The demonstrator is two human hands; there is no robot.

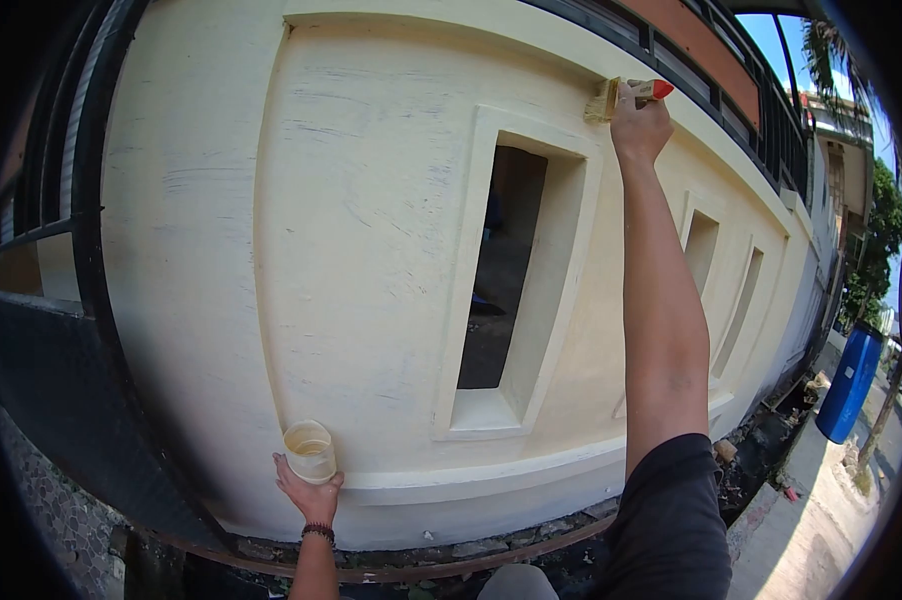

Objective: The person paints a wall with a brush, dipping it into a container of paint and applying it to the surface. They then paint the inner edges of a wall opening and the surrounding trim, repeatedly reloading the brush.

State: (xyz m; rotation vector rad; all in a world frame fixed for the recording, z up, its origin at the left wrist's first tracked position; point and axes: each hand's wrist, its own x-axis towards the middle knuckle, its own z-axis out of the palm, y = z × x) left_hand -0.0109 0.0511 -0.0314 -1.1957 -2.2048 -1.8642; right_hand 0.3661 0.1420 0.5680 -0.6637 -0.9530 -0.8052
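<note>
My right hand (pixel 641 128) is closed around a paintbrush (pixel 655 90) with a red-tipped handle, up at the top right of the wall. Its pale bristles touch the cream wall (pixel 361 200) just under the upper ledge. Low on the left, my left hand (pixel 309 488) grips a translucent plastic cup (pixel 310 450) from below, with pale cream paint inside. The cup is held upright in front of the wall's lower ledge. Faint dark scuff marks streak the recessed panel between my hands.
A narrow framed opening (pixel 506 270) pierces the wall. A black metal gate (pixel 91 250) stands at left, and a black railing (pixel 711 90) runs along the top. A ditch (pixel 761 470) follows the wall's foot; a blue barrel (pixel 851 385) stands at right.
</note>
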